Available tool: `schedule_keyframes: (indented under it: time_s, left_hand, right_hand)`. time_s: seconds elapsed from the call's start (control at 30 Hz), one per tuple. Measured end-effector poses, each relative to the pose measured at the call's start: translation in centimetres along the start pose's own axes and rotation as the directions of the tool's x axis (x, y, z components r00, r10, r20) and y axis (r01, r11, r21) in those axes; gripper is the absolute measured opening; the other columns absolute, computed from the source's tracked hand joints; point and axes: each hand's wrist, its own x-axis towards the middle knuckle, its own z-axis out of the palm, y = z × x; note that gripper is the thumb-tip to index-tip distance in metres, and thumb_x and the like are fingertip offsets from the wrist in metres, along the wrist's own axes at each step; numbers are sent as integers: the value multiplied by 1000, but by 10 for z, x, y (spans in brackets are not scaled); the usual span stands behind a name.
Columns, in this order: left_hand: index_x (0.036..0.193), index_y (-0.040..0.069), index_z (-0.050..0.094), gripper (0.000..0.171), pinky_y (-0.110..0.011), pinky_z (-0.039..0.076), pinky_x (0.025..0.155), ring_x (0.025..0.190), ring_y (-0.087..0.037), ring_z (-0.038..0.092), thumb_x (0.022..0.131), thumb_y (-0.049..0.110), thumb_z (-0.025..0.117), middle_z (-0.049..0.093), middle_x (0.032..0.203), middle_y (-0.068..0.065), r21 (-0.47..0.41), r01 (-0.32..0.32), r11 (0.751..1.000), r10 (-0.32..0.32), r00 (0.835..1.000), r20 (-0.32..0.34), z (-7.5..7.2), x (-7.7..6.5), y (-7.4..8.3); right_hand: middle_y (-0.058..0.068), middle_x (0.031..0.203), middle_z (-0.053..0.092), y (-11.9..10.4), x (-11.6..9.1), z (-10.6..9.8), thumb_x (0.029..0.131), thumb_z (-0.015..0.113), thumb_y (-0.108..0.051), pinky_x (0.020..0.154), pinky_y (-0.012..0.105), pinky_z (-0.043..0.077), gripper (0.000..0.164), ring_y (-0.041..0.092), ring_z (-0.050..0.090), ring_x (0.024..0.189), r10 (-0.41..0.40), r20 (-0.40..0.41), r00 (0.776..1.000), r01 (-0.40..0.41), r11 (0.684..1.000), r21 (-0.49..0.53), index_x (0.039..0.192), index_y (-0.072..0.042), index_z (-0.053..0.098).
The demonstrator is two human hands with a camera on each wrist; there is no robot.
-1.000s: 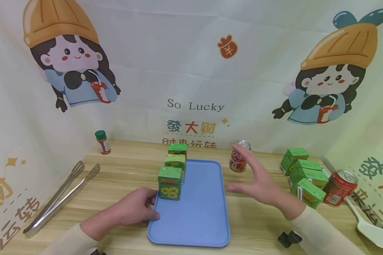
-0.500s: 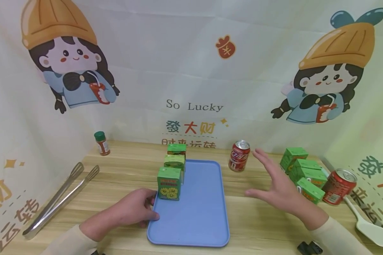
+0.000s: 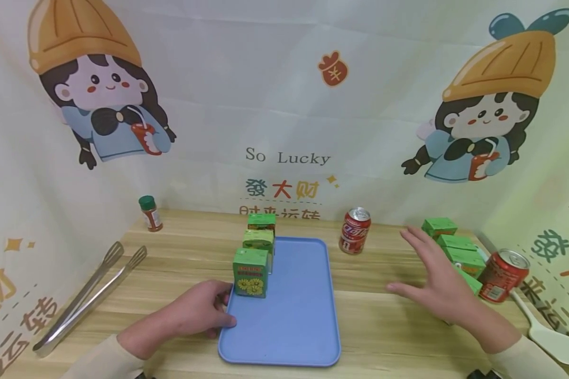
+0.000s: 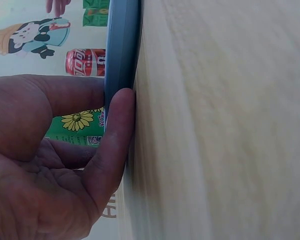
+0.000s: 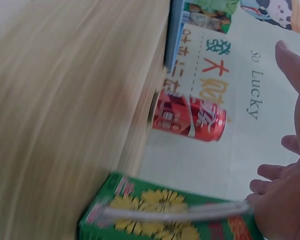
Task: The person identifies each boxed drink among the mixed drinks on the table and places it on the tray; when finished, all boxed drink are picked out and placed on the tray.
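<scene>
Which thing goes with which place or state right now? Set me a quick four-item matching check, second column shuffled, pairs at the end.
Things:
1. left hand
2. right hand
3. metal tongs
4. white spatula

Places or states:
A. lying left of the tray
B. open, gripping nothing
C. at the head view's far right
D. holding the blue tray by its edge

Pairs: 1-D, 2-B, 3-A, 4-C

Soft, even light fills the head view, while both wrist views blur the near tabletop (image 4: 230, 125)
</scene>
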Motion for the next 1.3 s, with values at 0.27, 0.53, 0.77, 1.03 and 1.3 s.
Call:
schedule_keyframes:
  time_s: [0.27, 0.53, 0.77, 1.03, 1.3]
  left_hand:
    - [143, -18, 57, 65, -37, 70, 57, 77, -22, 71, 89, -2, 89, 66, 105, -12, -7, 3, 1000, -3, 1000, 2, 0, 1, -3]
    - [142, -20, 56, 66, -37, 69, 56, 77, -22, 70, 88, -3, 89, 65, 105, -12, -12, 1, 1000, -1, 1000, -4, 1, 0, -4]
    - [143, -19, 56, 67, -37, 70, 57, 77, -22, 71, 88, -2, 90, 66, 105, -11, -1, 4, 1000, -4, 1000, -5, 2, 0, -3]
    - [138, -17, 60, 60, -37, 69, 57, 75, -23, 71, 88, -2, 90, 67, 103, -11, 9, 1, 1000, -1, 1000, 0, 2, 2, -1]
    - [140, -17, 58, 63, -37, 70, 57, 76, -22, 71, 88, -1, 90, 67, 104, -11, 7, 11, 1000, -11, 1000, -8, 0, 1, -2]
  right_hand:
    - [28, 177, 28, 6, -7, -4, 77, 103, -43, 111, 90, 41, 118, 56, 30, 160, -90, -45, 995, 78, 974, -210, 170, -7, 41]
    - [28, 176, 29, 6, -11, -9, 80, 102, -46, 105, 89, 48, 117, 62, 38, 152, -60, -34, 998, 50, 970, -238, 171, -7, 39]
    - [31, 174, 31, 8, -17, -16, 81, 100, -50, 102, 88, 50, 118, 66, 43, 145, -12, -21, 1000, 6, 960, -280, 171, -5, 38]
    - [35, 170, 34, 22, -29, -29, 79, 102, -48, 98, 90, 50, 119, 66, 43, 144, 14, -22, 1000, -19, 961, -277, 169, -2, 39]
    - [35, 168, 34, 37, -40, -29, 76, 104, -45, 99, 88, 48, 121, 64, 40, 146, 35, -30, 999, -42, 963, -268, 168, 0, 39]
